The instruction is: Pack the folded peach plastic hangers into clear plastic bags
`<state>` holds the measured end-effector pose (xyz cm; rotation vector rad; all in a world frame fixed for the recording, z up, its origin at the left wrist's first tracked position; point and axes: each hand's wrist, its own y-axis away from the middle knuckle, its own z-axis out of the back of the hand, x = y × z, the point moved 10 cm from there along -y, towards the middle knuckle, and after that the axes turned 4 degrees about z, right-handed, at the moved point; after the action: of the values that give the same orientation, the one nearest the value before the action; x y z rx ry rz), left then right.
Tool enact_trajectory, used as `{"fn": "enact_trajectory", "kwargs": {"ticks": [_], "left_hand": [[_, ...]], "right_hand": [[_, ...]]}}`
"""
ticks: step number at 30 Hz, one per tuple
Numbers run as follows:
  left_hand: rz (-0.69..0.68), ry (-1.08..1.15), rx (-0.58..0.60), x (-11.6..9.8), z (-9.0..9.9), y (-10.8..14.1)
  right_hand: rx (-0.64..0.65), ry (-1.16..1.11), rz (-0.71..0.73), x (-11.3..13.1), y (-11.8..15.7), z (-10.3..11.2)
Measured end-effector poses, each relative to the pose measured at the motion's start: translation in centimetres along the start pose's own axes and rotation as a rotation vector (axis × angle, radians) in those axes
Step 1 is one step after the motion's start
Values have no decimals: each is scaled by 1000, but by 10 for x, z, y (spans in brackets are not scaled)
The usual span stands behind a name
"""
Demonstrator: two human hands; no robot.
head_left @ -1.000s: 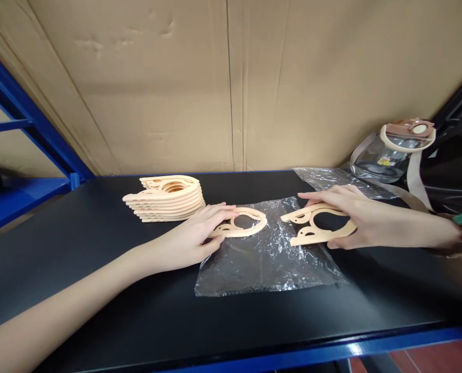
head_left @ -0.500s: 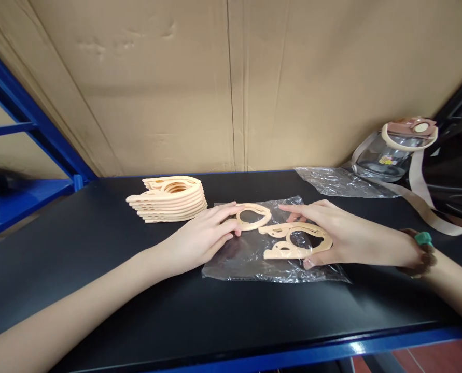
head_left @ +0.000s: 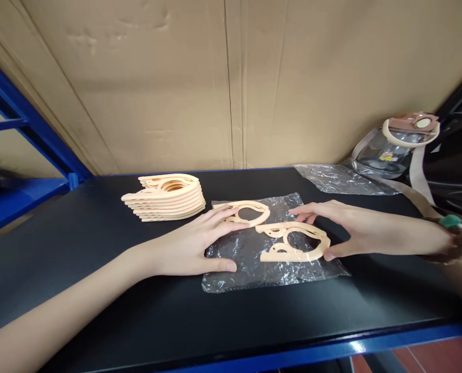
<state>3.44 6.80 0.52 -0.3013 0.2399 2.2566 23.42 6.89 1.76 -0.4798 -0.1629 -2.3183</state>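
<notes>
Two beige folding hangers lie folded flat on a clear plastic bag. My left hand (head_left: pixel 194 246) has its fingers spread, the fingertips resting on the far hanger (head_left: pixel 265 215) and covering part of it, while the thumb lies over the bag (head_left: pixel 246 277). At the right end of the near hanger (head_left: pixel 304 256) is my right hand (head_left: pixel 363 230), its thumb and fingers apart. The right thumb tip is at the hanger's rounded edge; I cannot tell whether it touches. A neat stack of several similar hangers (head_left: pixel 168 204) stands left of the bag.
Another clear plastic bag (head_left: pixel 332 178) lies at the back right, beside a clear bottle (head_left: pixel 386 155) with a brown lid and beige strap. Cardboard (head_left: pixel 156 93) walls off the back of the black table (head_left: pixel 176 321). A blue frame (head_left: pixel 47 145) rises at the left.
My right hand has moved right, off the near hanger's body. My left thumb has spread away from its fingers, and the fingers now lie flatter over the far hanger.
</notes>
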Motion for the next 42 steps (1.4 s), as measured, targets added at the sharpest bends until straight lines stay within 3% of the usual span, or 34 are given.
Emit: {"fn": "enact_trajectory", "kwargs": {"ticks": [6, 14, 20, 24, 32, 38, 42], "left_hand": [[42, -26, 43, 3, -8, -3], [84, -31, 46, 6, -12, -3], [26, -27, 2, 5, -11, -2], [45, -17, 11, 5, -12, -3], [43, -12, -5, 1, -13, -5], [25, 13, -45, -2, -11, -4], [38, 44, -60, -4, -8, -1]], "right_hand": [[-11, -86, -37, 14, -15, -13], [-136, 48, -48, 25, -19, -9], [-47, -247, 71, 21, -18, -13], [-84, -343, 46, 22, -23, -17], [-224, -140, 114, 31, -33, -20], [-265, -124, 76, 23, -25, -20], [-436, -328, -35, -5, -15, -5]]}}
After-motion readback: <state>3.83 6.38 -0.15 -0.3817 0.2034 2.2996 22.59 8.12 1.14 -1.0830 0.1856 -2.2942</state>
